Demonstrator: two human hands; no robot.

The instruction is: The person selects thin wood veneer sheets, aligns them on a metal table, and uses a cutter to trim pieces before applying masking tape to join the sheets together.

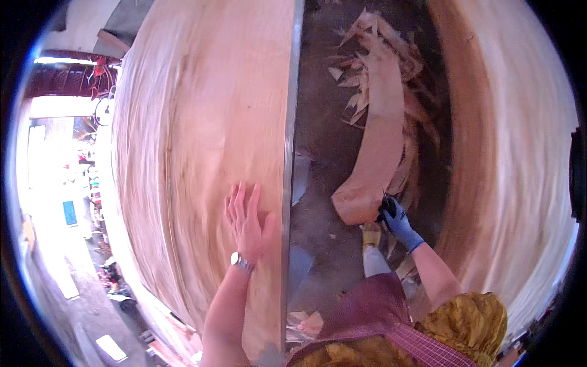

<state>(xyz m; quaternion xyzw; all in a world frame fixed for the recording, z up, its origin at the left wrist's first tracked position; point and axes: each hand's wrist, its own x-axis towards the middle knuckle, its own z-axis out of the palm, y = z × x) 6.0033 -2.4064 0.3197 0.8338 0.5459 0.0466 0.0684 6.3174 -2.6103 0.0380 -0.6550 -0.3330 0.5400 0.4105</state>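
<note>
My left hand (247, 225), bare and with a watch on the wrist, lies on a broad sheet of wood veneer (229, 114), its fingers apart. It holds nothing. My right hand (396, 219), in a blue glove with black-coated fingers, is at the near corner of a long pale veneer strip (380, 137). Its fingers are curled, and a thin pointed thing (384, 195) sticks up from them. What it is, and whether the fingers grip the strip, I cannot tell. The strip's near end is bent, and its far end reaches a heap of veneer scraps (394, 41).
A straight metal-looking edge (290, 151) borders the veneer at left. Another pale wood stack (509, 137) rises at right, with dark floor (325, 238) between. My yellow shoe (370, 236) is below the strip. More scraps (305, 325) lie near me; a bright yard (55, 229) shows far left.
</note>
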